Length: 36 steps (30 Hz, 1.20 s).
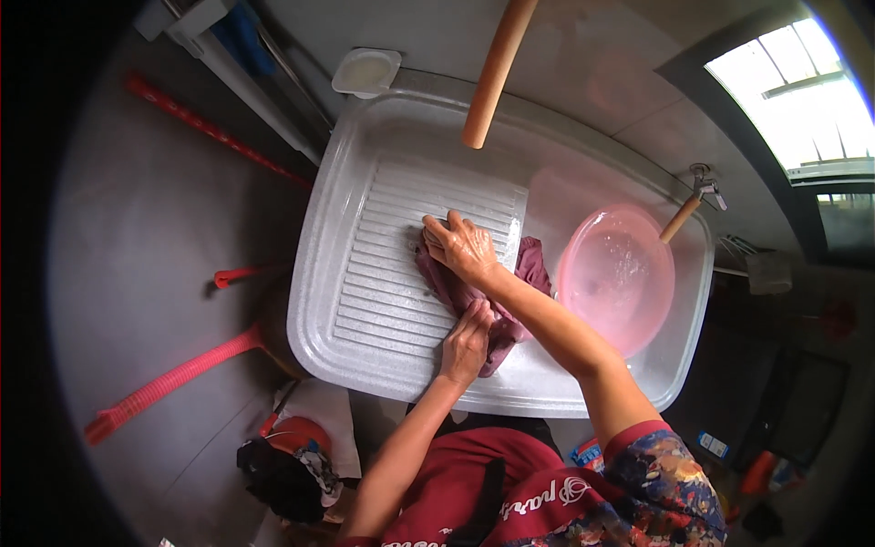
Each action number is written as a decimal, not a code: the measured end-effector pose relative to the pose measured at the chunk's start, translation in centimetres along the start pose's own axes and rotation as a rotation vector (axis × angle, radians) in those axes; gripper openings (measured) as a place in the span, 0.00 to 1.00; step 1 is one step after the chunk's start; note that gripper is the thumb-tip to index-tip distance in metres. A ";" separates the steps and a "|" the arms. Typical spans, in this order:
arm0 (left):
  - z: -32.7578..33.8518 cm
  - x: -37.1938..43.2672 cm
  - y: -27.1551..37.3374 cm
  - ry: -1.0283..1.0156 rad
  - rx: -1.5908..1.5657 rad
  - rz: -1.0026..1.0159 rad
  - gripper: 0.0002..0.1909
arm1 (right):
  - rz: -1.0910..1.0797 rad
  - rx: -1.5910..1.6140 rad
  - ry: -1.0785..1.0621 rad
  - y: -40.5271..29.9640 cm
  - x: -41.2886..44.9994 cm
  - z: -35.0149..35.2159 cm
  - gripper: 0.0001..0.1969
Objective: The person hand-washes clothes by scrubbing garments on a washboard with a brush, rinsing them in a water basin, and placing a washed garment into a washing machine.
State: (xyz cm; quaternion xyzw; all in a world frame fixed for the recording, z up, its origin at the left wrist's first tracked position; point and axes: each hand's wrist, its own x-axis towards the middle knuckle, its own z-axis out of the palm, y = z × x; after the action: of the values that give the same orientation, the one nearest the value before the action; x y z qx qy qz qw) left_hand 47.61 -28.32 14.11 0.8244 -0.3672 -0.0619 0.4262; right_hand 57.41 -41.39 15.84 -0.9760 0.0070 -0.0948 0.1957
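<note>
A wet maroon cloth (525, 270) lies bunched over the right part of the ribbed washboard (393, 273) built into a grey speckled laundry sink (311, 287). My right hand (465, 247) is on the cloth's upper end, its fingers curled over a small brownish thing (432, 236). That thing is mostly hidden, perhaps a scrubbing brush. Lower down, my left hand (468, 345) holds the cloth against the board near its front end. Part of the cloth is hidden under my right forearm.
In the sink's right basin stands a pink plastic basin (618, 280) with water, below a tap (703, 188) with an orange hose. A thick tan tube (499, 75) hangs over the sink. At the back left corner sits a white dish (368, 72). Dark cloths (284, 478) lie at lower left.
</note>
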 end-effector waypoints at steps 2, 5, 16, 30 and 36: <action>0.1 -0.3 -0.3 0.006 0.024 0.007 0.12 | 0.045 0.058 -0.073 0.4 -0.3 -0.5 0.12; -0.3 -1.4 -0.5 -0.027 -0.013 -0.110 0.11 | -0.003 0.098 -0.282 -0.7 -5.2 -4.1 0.14; 0.0 -0.7 -0.6 0.012 0.009 -0.037 0.11 | 0.030 0.089 -0.199 0.2 -3.0 -2.6 0.15; -0.7 -0.4 0.1 -0.097 -0.064 -0.054 0.19 | 0.172 0.125 -0.013 3.6 4.7 1.3 0.20; -1.6 0.7 0.5 -0.131 -0.166 -0.097 0.17 | -0.102 0.066 0.184 6.7 5.1 -0.9 0.24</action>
State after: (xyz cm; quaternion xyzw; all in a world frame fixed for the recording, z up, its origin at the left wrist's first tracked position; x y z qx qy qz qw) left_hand 48.47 -27.86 15.68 0.7973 -0.3475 -0.1665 0.4646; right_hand 62.38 -48.23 15.02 -0.9554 -0.0281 -0.1939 0.2212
